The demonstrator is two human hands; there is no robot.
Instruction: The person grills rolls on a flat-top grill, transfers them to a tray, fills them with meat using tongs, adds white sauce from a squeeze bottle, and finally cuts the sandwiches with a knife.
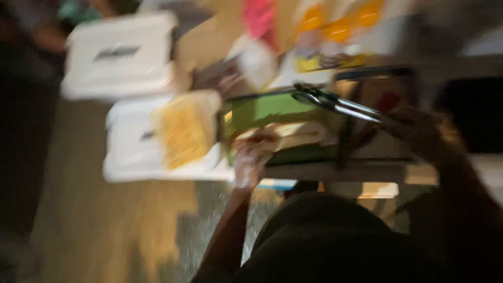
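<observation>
Heavy motion blur across the whole frame, dim warm light, brightest at upper centre, deep shadow at left edge and lower right, no sharp edges anywhere

A white lidded plastic box (119, 55) sits at the upper left. Below it a white tray (131, 152) carries a yellow shredded heap (183, 128). Orange-topped containers (338, 26) stand beyond, blurred.

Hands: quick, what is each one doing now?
Left hand: on the green tray; grip too blurred to tell.
Right hand: closed on metal tongs.
</observation>
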